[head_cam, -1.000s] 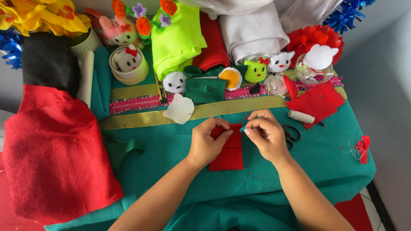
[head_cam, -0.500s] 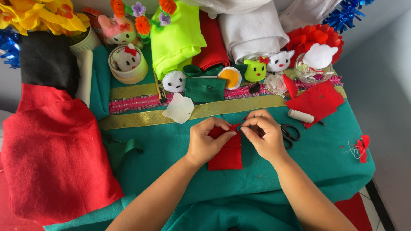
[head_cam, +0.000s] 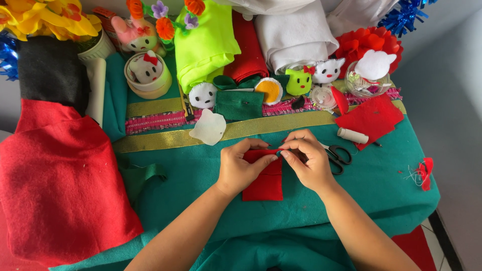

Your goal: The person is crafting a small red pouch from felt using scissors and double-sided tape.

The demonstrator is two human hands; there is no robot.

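Fingers of left hand (head_cam: 241, 168) and right hand (head_cam: 306, 160) pinched shut on red felt piece (head_cam: 263, 183), frame centre; possibly a needle between them; scissors (head_cam: 337, 156) just right.

Bright, even daylight, soft faint shadows, sharp focus throughout, slight wide-angle stretch toward the edges.

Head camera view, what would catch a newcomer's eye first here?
Both hands at the centre: the left hand and right hand pinch the top edge of a small red felt piece on the green cloth. A big red felt sheet fills the left, and bright felt toys line the back.
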